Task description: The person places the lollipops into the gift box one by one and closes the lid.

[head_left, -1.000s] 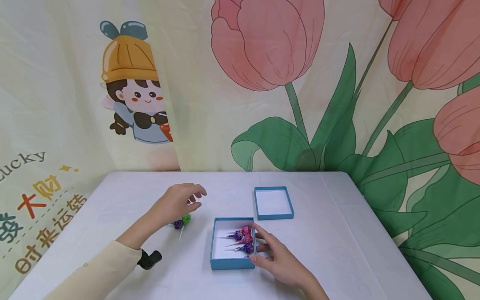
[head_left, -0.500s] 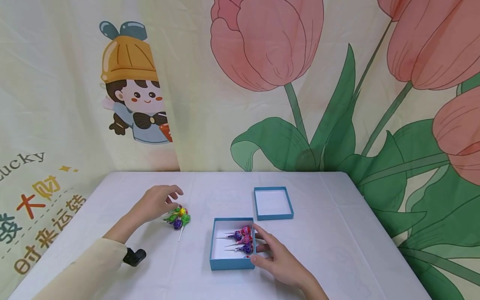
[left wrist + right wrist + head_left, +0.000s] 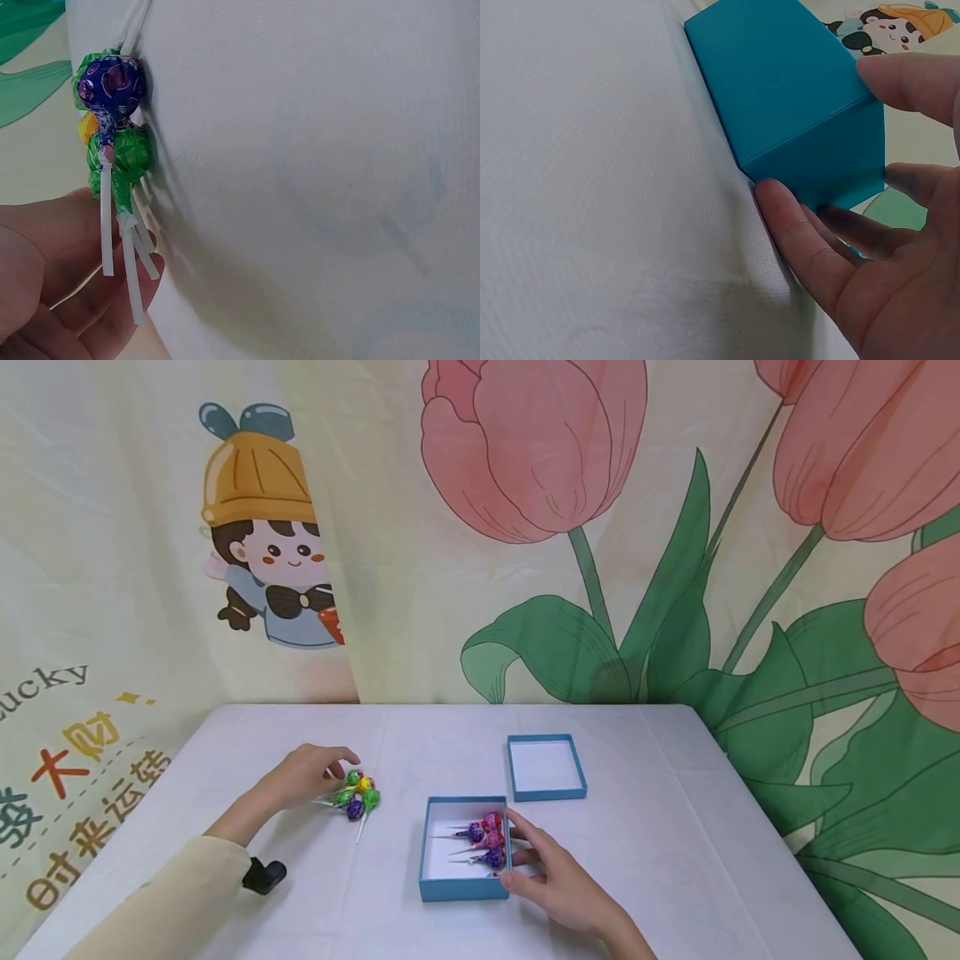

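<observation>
Several wrapped lollipops (image 3: 355, 808), in green, purple and yellow, lie bunched on the left of the white table. My left hand (image 3: 307, 772) is just behind and left of them, its fingers bent loosely. In the left wrist view its fingers (image 3: 82, 300) are behind the white sticks, with no clear pinch on any. A blue box (image 3: 465, 889) with a white inside stands before me, holding red, pink and purple lollipops (image 3: 491, 839) along its right wall. My right hand (image 3: 558, 885) holds that side of the box, thumb at the near corner, index finger at the far one.
A shallow blue lid (image 3: 550, 794) lies inside up on the table (image 3: 660, 835), behind and right of the box. A printed curtain (image 3: 390, 568) hangs right behind the table's far edge. A black device (image 3: 264, 876) sits at my left wrist.
My left hand has moved left and then down to the bunch of lollipops, which now shows more fully. My right hand and the box have stayed in place.
</observation>
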Available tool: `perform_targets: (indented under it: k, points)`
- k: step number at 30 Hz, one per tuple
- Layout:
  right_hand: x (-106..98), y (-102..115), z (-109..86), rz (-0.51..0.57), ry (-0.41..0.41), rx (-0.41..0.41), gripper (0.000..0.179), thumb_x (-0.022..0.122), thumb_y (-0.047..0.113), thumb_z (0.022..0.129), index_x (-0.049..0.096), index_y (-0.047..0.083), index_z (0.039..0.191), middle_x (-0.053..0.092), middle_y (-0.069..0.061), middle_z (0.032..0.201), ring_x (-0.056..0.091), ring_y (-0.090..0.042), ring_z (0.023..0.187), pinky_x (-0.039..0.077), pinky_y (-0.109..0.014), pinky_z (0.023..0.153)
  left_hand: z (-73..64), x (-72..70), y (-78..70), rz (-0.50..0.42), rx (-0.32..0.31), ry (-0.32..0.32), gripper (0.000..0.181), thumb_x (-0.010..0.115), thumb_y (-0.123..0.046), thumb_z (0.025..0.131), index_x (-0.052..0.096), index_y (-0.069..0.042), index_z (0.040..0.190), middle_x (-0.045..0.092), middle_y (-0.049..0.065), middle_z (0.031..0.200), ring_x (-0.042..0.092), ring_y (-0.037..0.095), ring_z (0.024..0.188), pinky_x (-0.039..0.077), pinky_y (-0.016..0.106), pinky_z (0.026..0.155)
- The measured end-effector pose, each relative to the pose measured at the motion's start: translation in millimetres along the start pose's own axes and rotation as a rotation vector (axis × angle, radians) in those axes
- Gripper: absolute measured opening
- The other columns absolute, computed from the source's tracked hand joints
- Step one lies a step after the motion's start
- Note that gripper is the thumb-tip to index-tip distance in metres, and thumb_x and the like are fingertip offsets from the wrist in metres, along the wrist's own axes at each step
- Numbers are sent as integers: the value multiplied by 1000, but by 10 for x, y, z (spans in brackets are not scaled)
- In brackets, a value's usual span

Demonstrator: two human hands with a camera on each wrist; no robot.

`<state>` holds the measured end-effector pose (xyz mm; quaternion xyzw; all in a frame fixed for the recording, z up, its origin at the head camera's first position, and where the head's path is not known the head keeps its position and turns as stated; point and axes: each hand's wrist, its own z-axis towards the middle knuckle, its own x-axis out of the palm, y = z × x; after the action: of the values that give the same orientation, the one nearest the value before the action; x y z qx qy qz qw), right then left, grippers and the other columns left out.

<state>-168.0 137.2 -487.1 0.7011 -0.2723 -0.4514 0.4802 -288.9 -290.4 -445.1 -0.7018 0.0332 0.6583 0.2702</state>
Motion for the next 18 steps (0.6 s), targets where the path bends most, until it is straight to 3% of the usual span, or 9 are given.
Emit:
perform_targets:
  k: [12,18]
  points:
    - [-8,5,-3,6,-1,-1,83,77,38,99,30,43,166,46,-12,162,60,-24,125,57,-38,98,22,-20,-60,8,0,40,32,72,4,94,73,-7,124,76,5,95,69,24,90,59,49,82]
    - [-8,-2,-9,17,9,-15,82,76,37,99,29,41,167,45,-12,162,60,-25,126,57,-39,98,18,-16,-53,26,35,14,35,71,6,93,73,-6,126,76,8,97,70,27,91,59,51,82]
